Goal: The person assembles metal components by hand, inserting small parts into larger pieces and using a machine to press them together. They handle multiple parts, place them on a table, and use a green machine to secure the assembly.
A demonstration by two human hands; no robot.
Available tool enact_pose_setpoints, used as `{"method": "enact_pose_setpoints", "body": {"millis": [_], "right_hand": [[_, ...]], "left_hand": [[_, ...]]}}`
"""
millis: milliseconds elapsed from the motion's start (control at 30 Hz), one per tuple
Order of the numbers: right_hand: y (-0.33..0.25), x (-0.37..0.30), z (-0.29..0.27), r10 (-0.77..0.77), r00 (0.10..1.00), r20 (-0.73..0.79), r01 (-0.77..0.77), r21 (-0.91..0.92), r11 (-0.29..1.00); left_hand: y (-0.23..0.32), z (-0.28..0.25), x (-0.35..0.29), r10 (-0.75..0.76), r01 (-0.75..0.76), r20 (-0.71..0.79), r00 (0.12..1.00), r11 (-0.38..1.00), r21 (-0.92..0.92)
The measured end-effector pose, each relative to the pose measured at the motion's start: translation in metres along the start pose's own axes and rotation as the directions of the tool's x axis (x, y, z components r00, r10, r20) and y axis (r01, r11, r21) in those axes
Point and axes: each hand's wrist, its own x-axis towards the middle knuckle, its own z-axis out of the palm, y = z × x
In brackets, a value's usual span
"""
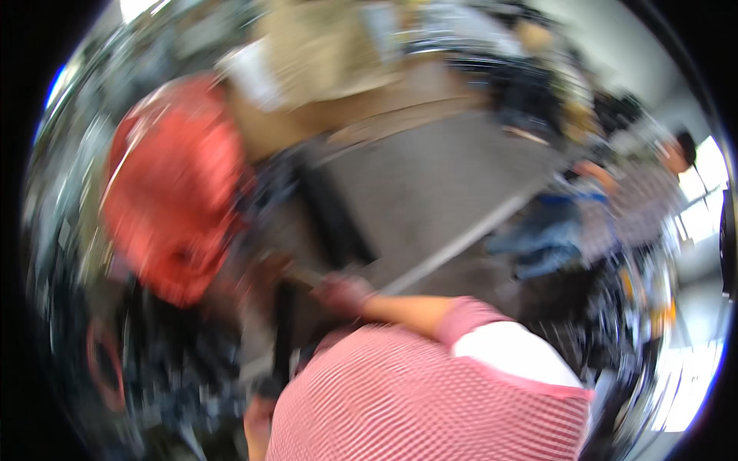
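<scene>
Motion blur smears both hands. My right hand [344,295], reddish as if gloved, reaches left across my body at the end of my bent arm. A thin light strip [307,275] lies by its fingers; whether it is held cannot be made out. Low in the picture, my left hand [260,415] is partly cut off by my pink checked garment [415,392]. It is beside a dark object [267,386] whose kind is unclear. An upright black strip [284,326] stands between the two hands. Beyond my right hand lies a long black bar [330,211].
A large red sack-like bundle [177,184] is at the left. Brown paper or cardboard [327,54] stands at the far side of a grey surface [446,184] with a pale line [469,237]. Another person [634,200] is at the right, near blue cloth [542,238].
</scene>
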Motion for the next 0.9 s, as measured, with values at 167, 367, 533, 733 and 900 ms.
{"method": "enact_pose_setpoints", "body": {"millis": [167,367,533,733,900], "right_hand": [[0.025,0.018,-0.058,0.438,0.815,-0.379,-0.302,0.368,0.88],[-0.042,0.029,-0.158,0.223,0.912,-0.344,0.381,0.913,-0.147],[0.01,-0.015,-0.216,0.478,0.696,-0.536,0.466,0.844,0.267],[0.004,-0.081,-0.228,0.225,0.782,-0.581,0.332,0.694,0.639],[0.019,-0.097,-0.232,0.278,0.76,-0.588,0.272,0.675,0.686]], "left_hand": [[0.1,0.045,0.024,0.043,-0.044,-0.147,0.988,0.999,0.0],[0.144,0.051,0.007,0.255,-0.283,-0.294,0.921,0.957,-0.055],[0.234,0.042,0.003,0.772,-0.785,-0.164,0.615,0.577,-0.227],[0.37,0.021,0.036,0.821,-0.839,-0.414,0.392,0.135,-0.527],[0.41,0.057,0.067,0.955,-0.758,0.118,0.274,0.289,-0.585]]}}
